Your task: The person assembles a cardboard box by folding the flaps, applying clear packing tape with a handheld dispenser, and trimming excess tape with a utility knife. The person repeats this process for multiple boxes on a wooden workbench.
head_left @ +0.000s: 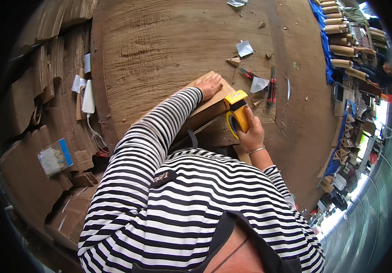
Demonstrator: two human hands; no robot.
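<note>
A brown cardboard box (209,108) lies at the table's near edge, close to my body. My left hand (210,86) rests flat on top of it near the far edge, palm down, with the fingers stretched out. In my right hand (253,134) is a yellow tape dispenser (238,113), gripped by its body. Its front end is against the box's right end, and part of the tape roll shows at its side. A dark strip (193,138) hangs beside the box, close to my chest.
The worn wooden table (159,41) reaches away from me. Red-handled cutters (272,86), white paper (245,48) and cardboard scraps lie right of the box. Stacked cardboard (32,150) and a white power strip (87,97) flank the left. Another person (380,68) is at far right.
</note>
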